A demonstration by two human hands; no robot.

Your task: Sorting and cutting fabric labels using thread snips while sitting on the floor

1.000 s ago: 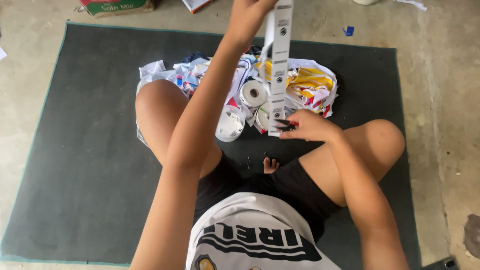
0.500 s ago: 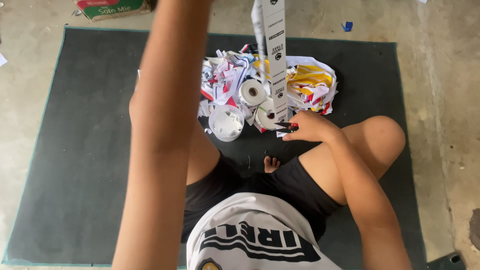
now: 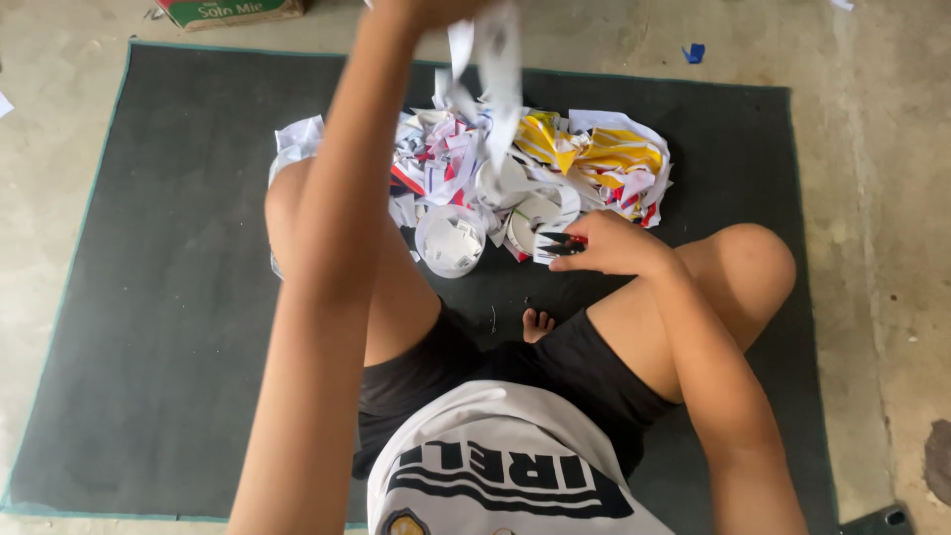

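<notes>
Legs crossed, the person sits on one dark mat with a green edge, laid over bare concrete floor. Right hand rests low by the knee, fingers clamped on black-handled scissors. Just beyond lies one heap of cut paper scraps, white, yellow and red, with one white paper cup at its near edge. Left hand, raised at the top edge, grips a white paper strip hanging above the heap. Farther off stand one green carton and one blue scrap.
</notes>
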